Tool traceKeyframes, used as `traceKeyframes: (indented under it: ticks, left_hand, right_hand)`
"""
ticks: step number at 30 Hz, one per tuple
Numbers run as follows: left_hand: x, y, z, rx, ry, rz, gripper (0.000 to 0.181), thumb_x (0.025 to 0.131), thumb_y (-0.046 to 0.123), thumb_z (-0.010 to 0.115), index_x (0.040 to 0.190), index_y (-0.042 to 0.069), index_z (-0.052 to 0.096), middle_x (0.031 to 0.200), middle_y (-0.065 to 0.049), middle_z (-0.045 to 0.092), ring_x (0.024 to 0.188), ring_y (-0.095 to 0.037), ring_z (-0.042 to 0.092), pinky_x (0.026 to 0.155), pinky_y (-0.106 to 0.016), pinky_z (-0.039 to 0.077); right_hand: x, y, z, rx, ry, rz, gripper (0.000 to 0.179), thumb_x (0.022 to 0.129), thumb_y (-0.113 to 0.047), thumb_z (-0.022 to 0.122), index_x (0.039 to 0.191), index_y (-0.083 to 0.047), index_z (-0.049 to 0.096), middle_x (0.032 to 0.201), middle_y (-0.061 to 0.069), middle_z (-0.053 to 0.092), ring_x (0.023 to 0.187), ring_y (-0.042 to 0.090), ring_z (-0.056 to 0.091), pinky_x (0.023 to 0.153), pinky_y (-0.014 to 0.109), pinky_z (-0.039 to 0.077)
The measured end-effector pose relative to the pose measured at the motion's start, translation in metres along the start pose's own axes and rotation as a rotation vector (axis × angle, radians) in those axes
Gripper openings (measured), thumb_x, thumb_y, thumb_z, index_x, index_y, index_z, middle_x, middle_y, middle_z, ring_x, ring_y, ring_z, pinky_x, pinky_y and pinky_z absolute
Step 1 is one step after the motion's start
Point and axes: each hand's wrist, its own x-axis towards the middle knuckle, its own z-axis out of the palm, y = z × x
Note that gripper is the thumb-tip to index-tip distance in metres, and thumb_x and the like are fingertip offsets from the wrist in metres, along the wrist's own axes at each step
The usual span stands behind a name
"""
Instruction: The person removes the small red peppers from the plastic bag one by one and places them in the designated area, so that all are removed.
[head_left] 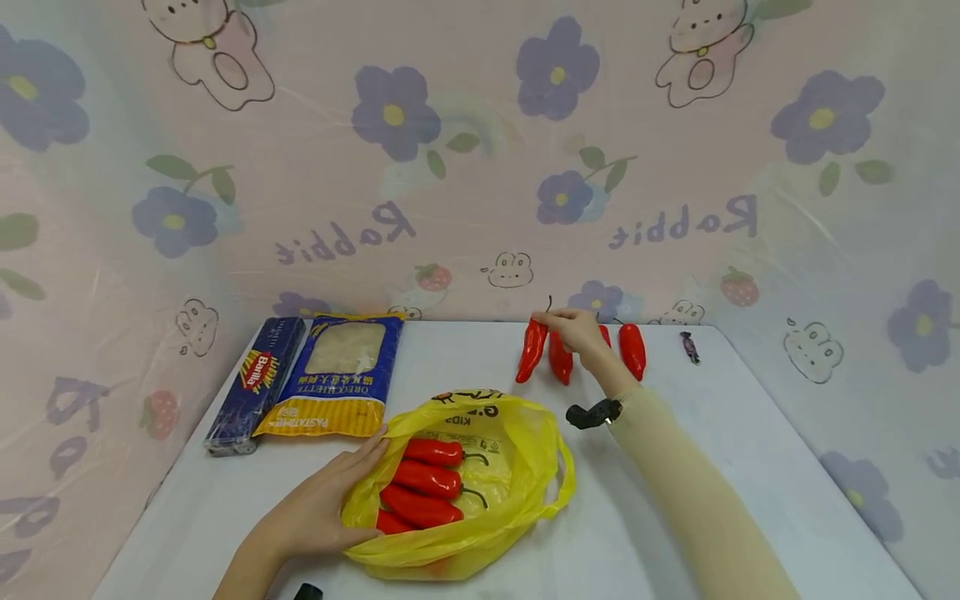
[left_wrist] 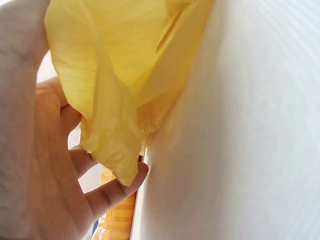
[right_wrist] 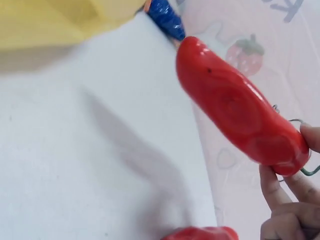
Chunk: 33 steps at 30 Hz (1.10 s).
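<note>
A yellow plastic bag [head_left: 517,533] stands with its mouth wide on the table, several red chili peppers [head_left: 427,479] lying inside. At the bag's left side my left hand [head_left: 318,504] holds the rim, fingers spread along the plastic; the left wrist view shows fingers around a yellow fold [left_wrist: 112,145]. Near the back edge, my right hand [head_left: 573,329] pinches a red chili pepper [head_left: 532,350] by its stem end, its tip hanging down. In the right wrist view that pepper [right_wrist: 235,105] is raised above the table. Beside and partly behind the hand lie other peppers [head_left: 632,352].
At the back left are a blue spaghetti box [head_left: 255,383] and a blue-and-yellow orecchiette bag [head_left: 330,375], side by side. A small wrapped candy [head_left: 690,347] lies at the back right. A patterned curtain [head_left: 480,192] encloses the white table [head_left: 697,467].
</note>
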Motion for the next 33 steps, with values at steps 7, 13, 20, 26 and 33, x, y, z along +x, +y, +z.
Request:
traceKeyframes:
  ticks: [7, 13, 20, 26, 33]
  left_hand:
    - [0.0, 0.001, 0.0, 0.001, 0.003, -0.001, 0.111, 0.078, 0.061, 0.087, 0.168, 0.024, 0.035, 0.177, 0.01, 0.021, 0.148, -0.034, 0.048, 0.113, -0.062, 0.049]
    - [0.001, 0.001, 0.001, 0.003, 0.007, 0.012, 0.112, 0.078, 0.06, 0.087, 0.169, 0.026, 0.032, 0.177, 0.011, 0.019, 0.148, -0.03, 0.048, 0.113, -0.059, 0.049]
    - [0.002, 0.002, 0.0, 0.009, 0.001, 0.006, 0.111, 0.078, 0.057, 0.088, 0.168, 0.024, 0.034, 0.177, 0.01, 0.02, 0.149, -0.033, 0.047, 0.114, -0.06, 0.048]
    - [0.002, 0.003, -0.001, 0.012, -0.005, 0.0, 0.11, 0.077, 0.053, 0.089, 0.168, 0.024, 0.034, 0.177, 0.011, 0.02, 0.15, -0.035, 0.046, 0.115, -0.061, 0.046]
    - [0.0, 0.001, -0.001, 0.012, 0.002, -0.001, 0.11, 0.077, 0.055, 0.089, 0.168, 0.023, 0.035, 0.176, 0.01, 0.022, 0.149, -0.036, 0.047, 0.115, -0.061, 0.047]
  right_hand:
    - [0.022, 0.011, 0.012, -0.136, 0.003, 0.016, 0.058, 0.093, -0.053, 0.077, 0.134, -0.012, 0.073, 0.125, 0.015, 0.072, 0.109, 0.029, 0.054, 0.08, 0.033, 0.046]
    - [0.028, 0.018, 0.029, -0.177, 0.076, -0.038, 0.056, 0.092, -0.051, 0.078, 0.127, -0.007, 0.075, 0.122, 0.015, 0.073, 0.116, 0.031, 0.057, 0.103, 0.045, 0.051]
    - [0.025, 0.018, 0.047, -0.207, 0.202, -0.089, 0.049, 0.095, -0.046, 0.077, 0.116, -0.002, 0.074, 0.115, 0.016, 0.07, 0.109, 0.033, 0.057, 0.1, 0.046, 0.053]
    - [0.028, 0.018, 0.055, -0.233, 0.234, -0.096, 0.044, 0.098, -0.043, 0.074, 0.113, -0.002, 0.073, 0.106, 0.013, 0.07, 0.098, 0.029, 0.058, 0.082, 0.035, 0.052]
    - [0.035, 0.018, 0.063, -0.337, 0.285, -0.11, 0.041, 0.099, -0.043, 0.072, 0.104, -0.003, 0.074, 0.091, 0.01, 0.07, 0.083, 0.026, 0.061, 0.067, 0.03, 0.049]
